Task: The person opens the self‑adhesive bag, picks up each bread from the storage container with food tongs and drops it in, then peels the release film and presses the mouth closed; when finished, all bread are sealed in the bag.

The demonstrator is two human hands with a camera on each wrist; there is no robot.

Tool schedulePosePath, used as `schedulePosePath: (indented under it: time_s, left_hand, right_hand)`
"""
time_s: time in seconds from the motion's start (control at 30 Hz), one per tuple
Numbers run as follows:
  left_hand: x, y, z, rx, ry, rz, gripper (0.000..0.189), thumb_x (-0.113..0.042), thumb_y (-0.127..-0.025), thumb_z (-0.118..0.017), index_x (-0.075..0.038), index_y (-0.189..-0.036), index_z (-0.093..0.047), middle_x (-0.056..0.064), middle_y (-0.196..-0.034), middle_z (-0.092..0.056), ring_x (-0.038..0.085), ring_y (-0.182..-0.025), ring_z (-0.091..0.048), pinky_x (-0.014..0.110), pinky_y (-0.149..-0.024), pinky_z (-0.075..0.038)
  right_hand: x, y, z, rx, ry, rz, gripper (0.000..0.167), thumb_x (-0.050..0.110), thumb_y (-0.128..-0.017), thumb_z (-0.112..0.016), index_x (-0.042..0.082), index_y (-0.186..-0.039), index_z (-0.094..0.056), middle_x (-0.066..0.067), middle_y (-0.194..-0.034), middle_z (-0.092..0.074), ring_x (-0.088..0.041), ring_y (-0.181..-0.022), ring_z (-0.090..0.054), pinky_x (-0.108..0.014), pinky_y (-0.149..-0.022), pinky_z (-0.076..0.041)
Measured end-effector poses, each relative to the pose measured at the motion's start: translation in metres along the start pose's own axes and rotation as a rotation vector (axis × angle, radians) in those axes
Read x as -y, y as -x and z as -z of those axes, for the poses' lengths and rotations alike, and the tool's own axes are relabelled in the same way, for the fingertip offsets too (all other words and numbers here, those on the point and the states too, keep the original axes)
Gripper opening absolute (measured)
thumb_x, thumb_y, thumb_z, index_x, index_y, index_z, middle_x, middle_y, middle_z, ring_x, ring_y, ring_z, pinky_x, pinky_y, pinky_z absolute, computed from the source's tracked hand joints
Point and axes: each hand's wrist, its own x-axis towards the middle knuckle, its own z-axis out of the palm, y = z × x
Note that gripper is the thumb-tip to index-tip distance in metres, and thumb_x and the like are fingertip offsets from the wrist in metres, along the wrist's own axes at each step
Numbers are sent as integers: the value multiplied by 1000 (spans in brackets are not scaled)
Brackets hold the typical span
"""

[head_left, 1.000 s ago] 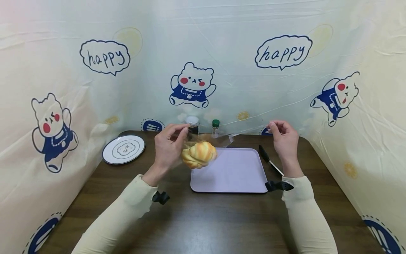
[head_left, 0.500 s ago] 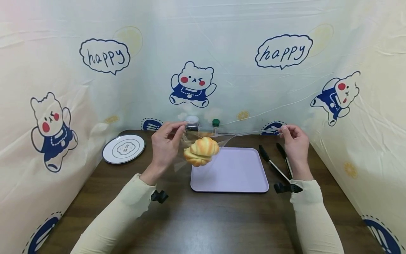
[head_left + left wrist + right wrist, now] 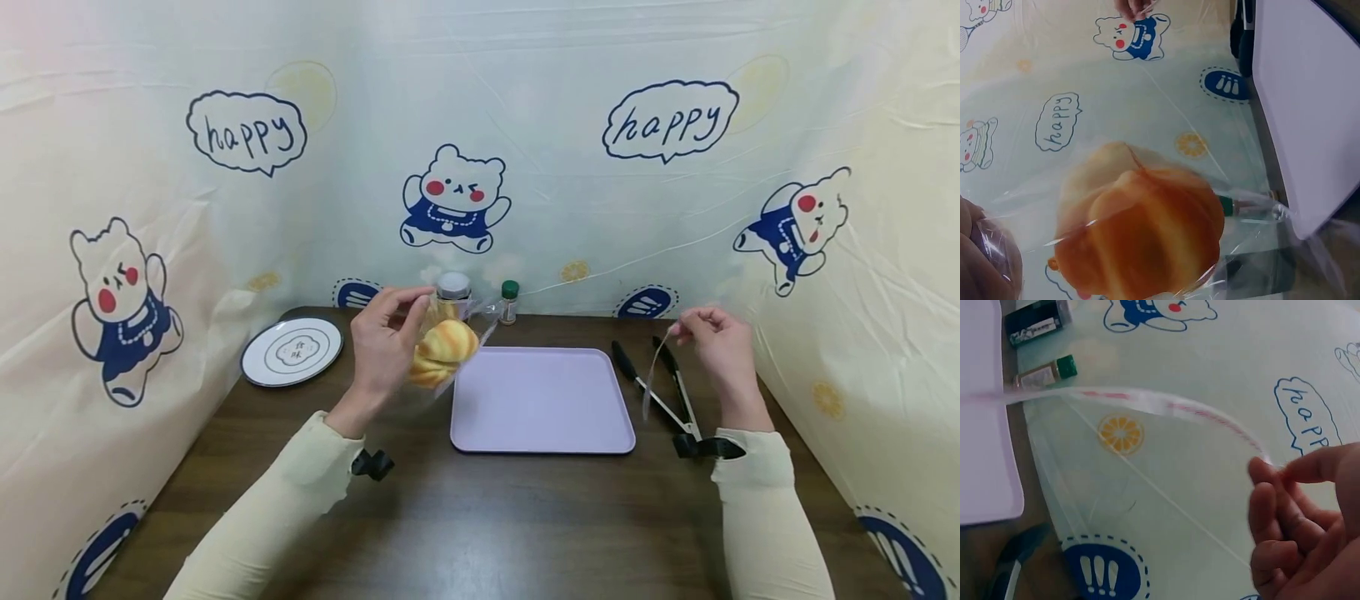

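Note:
In the head view my left hand (image 3: 386, 342) pinches the top edge of a clear plastic bag (image 3: 486, 321). Inside it is a golden striped bread roll (image 3: 450, 342), held up over the left end of the lilac tray (image 3: 543, 400). The roll (image 3: 1141, 231) fills the lower middle of the left wrist view, behind wrinkled film. To the right, my right hand (image 3: 716, 342) pinches the end of a thin clear plastic strip (image 3: 651, 375), which hangs down apart from the bag. Pink marks show along this strip (image 3: 1172, 405) in the right wrist view.
Black-handled tongs (image 3: 660, 396) lie just right of the tray, below my right hand. A white plate (image 3: 292, 352) is at the back left. Behind the bag stand a jar (image 3: 453, 287) and a small green-capped bottle (image 3: 510, 302), close to the printed cloth wall.
The strip, earlier stretched between bag and right hand, has come off the bag. My right hand has moved right with it; the left hand and bagged roll have shifted slightly left.

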Motion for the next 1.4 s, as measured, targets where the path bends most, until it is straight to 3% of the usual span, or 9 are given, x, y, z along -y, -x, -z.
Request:
schedulePosePath:
  time_s: [0.13, 0.3, 0.47, 0.7, 0.87, 0.97, 1.2, 1.4]
  left_hand:
    - [0, -1, 0, -2, 11, 12, 17, -14, -95, -68, -8, -109, -75, 11, -98, -71, 4, -80, -59, 11, -68, -49]
    - [-14, 0, 2, 0, 37, -2, 16, -5, -94, -67, 2, -106, -74, 18, -94, -69, 2, -78, -58, 10, -67, -48]
    - [-31, 0, 5, 6, 40, -12, 15, -2, -93, -66, 4, -106, -73, 19, -93, -69, 2, -78, -58, 10, -68, -49]
    - [-31, 0, 5, 16, 29, 11, 16, -5, -94, -67, 2, -107, -74, 18, -94, -69, 1, -78, -57, 10, -67, -48]
    - [-31, 0, 5, 17, 33, 19, 16, -5, -94, -67, 2, -107, -74, 18, -94, -69, 2, -78, -57, 11, -68, -48]
    - [-31, 0, 5, 20, 34, 15, 16, -5, -94, -67, 3, -107, -74, 18, -94, -69, 1, -78, -57, 12, -68, -49]
    - [-1, -1, 0, 17, 19, 5, 17, -8, -94, -68, -3, -108, -75, 15, -96, -70, 2, -79, -58, 11, -68, -49]
    - [0, -2, 0, 22, 28, -8, 17, -15, -94, -69, -10, -109, -76, 8, -95, -71, 2, -79, -61, 13, -69, -51]
  right_hand:
    - [-15, -2, 8, 132, 303, -28, 35, 36, -103, -52, 5, -112, -67, 12, -84, -72, -12, -82, -69, -17, -73, -54]
    - [-39, -5, 10, 227, 493, -53, 36, 32, -103, -50, 2, -109, -69, -5, -91, -75, -17, -81, -67, -26, -75, -51]
    - [-61, -7, 10, 274, 640, -108, 33, 32, -100, -51, 7, -98, -73, -8, -89, -73, -24, -84, -64, -32, -75, -46]
    - [-79, -9, 12, 378, 717, -161, 36, 33, -101, -50, 5, -108, -71, -12, -96, -74, -28, -89, -69, -49, -83, -51]
    - [-84, -10, 13, 446, 754, -191, 40, 32, -103, -48, 2, -121, -67, -16, -106, -74, -23, -88, -70, -50, -81, -52]
    - [-84, -9, 13, 453, 772, -197, 41, 31, -103, -48, 1, -124, -66, -20, -111, -72, -23, -89, -70, -49, -81, -54]
    - [-84, -9, 15, 435, 773, -209, 44, 24, -103, -45, -5, -134, -57, -26, -118, -68, -24, -89, -71, -51, -83, -55]
    - [-78, -6, 16, 407, 796, -136, 47, 28, -103, -48, -5, -136, -54, -27, -120, -67, -32, -95, -69, -53, -83, -54]
